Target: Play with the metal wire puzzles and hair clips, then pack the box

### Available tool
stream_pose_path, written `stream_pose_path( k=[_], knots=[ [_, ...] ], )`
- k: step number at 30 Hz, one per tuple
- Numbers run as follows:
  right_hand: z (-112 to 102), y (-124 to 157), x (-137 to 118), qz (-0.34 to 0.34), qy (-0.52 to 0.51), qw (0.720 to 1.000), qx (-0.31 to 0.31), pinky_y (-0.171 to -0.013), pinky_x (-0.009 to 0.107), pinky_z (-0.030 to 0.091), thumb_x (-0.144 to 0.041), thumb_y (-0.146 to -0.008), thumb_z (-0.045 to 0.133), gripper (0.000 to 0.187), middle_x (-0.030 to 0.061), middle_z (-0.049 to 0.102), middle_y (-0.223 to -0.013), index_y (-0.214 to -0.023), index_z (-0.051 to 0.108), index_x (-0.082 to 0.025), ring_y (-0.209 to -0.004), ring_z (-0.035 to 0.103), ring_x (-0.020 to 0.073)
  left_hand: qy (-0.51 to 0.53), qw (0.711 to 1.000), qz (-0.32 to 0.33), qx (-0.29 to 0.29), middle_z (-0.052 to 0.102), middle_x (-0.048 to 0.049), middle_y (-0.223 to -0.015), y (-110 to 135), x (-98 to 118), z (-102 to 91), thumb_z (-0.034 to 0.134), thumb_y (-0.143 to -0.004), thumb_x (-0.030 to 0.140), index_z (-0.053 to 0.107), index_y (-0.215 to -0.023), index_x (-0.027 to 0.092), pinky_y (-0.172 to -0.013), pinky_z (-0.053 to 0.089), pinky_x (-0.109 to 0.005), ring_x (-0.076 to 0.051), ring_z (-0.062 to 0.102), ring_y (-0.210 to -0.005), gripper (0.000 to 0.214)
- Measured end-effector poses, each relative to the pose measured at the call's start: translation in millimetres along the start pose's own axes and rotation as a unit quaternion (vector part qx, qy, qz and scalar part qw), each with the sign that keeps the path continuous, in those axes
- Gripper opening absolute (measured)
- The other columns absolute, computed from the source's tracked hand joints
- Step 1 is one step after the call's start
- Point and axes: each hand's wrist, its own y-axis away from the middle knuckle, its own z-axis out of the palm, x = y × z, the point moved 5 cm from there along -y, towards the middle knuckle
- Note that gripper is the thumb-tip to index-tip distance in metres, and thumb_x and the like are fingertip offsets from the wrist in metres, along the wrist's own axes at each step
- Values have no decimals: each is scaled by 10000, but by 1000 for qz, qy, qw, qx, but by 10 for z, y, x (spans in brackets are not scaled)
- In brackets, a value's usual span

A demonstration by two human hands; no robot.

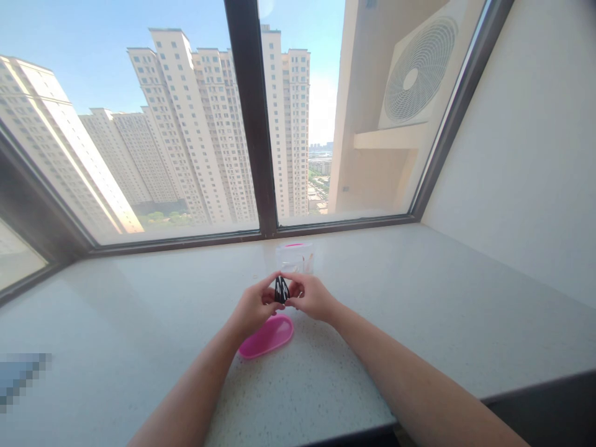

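Observation:
Black snap hair clips (282,290), their pale openings showing, are held upright together between my two hands above the counter. My left hand (257,305) pinches them from the left, fingertips at top and bottom. On the other side my right hand (311,295) grips them the same way, and the two hands nearly touch. How many clips there are I cannot tell. Just below my left hand lies an oval pink tray (267,338), partly covered by my left wrist. Behind the hands rests a clear plastic bag (305,256) with something pink at its top.
The speckled white counter (442,310) runs up to a dark window frame (186,242). A white wall (526,167) bounds it on the right. The counter's dark front edge (535,385) is near me. A pixelated patch covers something at far left.

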Motion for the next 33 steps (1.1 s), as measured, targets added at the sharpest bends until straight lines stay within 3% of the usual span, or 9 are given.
stream_pose_path(
  k=[22, 33],
  knots=[
    [-16, 0, -21, 6, 4, 1000, 14, -579, 230, 437, -115, -637, 689, 612, -10, 594, -696, -1220, 508, -164, -621, 561, 119, -35, 999, 4, 10, 662, -35, -787, -3, 49, -22, 575, -697, 102, 291, -1387, 163, -640, 490, -286, -161, 654, -665, 749],
    [-24, -6, 22, 20, -8, 999, 29, -506, 212, 451, -127, -720, 598, 474, -38, 533, -633, -1184, 523, -189, -538, 535, 98, -27, 999, -6, 24, 657, -38, -752, -16, 45, -35, 558, -774, 261, 393, -1299, 175, -583, 497, -283, -174, 656, -641, 557]
  ],
)
